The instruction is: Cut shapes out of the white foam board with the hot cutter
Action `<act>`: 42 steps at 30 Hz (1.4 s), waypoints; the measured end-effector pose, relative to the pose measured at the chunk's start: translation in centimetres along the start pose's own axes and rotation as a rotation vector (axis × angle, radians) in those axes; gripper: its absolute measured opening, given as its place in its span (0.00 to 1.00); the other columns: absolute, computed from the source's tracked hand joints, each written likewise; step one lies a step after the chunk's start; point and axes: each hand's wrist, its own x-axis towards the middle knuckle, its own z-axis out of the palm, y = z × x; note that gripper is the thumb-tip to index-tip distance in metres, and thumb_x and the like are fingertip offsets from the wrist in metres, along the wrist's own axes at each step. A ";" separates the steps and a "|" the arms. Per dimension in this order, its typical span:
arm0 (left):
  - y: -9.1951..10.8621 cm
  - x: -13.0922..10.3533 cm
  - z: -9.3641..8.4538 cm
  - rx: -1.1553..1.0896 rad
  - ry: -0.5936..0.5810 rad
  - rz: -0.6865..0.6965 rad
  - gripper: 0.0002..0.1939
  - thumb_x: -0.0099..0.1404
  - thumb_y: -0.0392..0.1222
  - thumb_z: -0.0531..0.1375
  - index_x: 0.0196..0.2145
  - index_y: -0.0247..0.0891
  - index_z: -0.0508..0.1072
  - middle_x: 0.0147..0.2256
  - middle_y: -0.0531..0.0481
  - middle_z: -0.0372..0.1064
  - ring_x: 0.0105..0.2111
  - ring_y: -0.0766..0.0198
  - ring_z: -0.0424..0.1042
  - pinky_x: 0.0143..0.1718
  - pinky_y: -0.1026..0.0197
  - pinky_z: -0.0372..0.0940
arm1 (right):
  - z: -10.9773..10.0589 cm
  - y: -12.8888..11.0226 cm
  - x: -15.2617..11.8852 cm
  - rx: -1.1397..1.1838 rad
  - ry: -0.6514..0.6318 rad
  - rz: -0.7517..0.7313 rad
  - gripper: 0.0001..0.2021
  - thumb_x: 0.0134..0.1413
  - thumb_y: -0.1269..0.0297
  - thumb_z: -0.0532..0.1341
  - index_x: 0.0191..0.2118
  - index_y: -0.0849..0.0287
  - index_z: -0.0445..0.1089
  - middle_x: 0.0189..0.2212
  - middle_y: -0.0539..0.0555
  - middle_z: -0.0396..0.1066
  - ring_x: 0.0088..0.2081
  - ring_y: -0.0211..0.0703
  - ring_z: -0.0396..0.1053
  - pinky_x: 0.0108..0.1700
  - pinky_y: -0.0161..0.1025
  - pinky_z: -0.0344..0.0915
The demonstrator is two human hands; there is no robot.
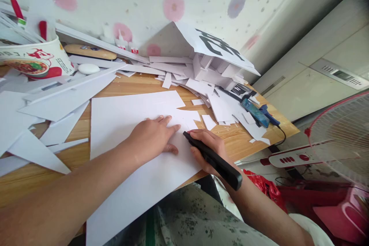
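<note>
My left hand (152, 136) lies flat, fingers spread, pressing on a large white foam sheet (121, 123) that covers the near part of the wooden table (239, 140). My right hand (209, 150) grips a black utility knife (215, 159), its tip touching the sheet just right of my left fingertips. The sheet overhangs the table's near edge toward my lap.
White offcuts (43, 111) litter the left side, and a pile of cut pieces (201, 73) sits at the back under a printed sheet. A noodle cup (34, 59) stands far left. A phone (255, 112) and a blue glue gun (269, 115) lie right. A fan (340, 138) stands beside the table.
</note>
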 end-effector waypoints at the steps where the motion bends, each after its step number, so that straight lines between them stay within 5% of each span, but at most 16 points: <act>1: 0.0 0.1 -0.1 -0.003 -0.018 -0.008 0.35 0.60 0.64 0.60 0.61 0.48 0.64 0.64 0.37 0.54 0.60 0.44 0.61 0.49 0.48 0.65 | 0.0 -0.1 -0.1 -0.011 0.002 -0.005 0.18 0.51 0.72 0.60 0.49 0.56 0.65 0.44 0.61 0.73 0.45 0.50 0.73 0.46 0.48 0.72; 42: -0.4 0.2 -0.1 0.006 -0.086 -0.023 0.39 0.60 0.68 0.56 0.64 0.50 0.58 0.67 0.42 0.47 0.62 0.44 0.57 0.50 0.46 0.66 | -2.8 -4.6 -7.7 -0.049 -0.011 0.008 0.26 0.48 0.78 0.60 0.55 0.60 0.62 0.48 0.64 0.71 0.49 0.50 0.70 0.49 0.48 0.71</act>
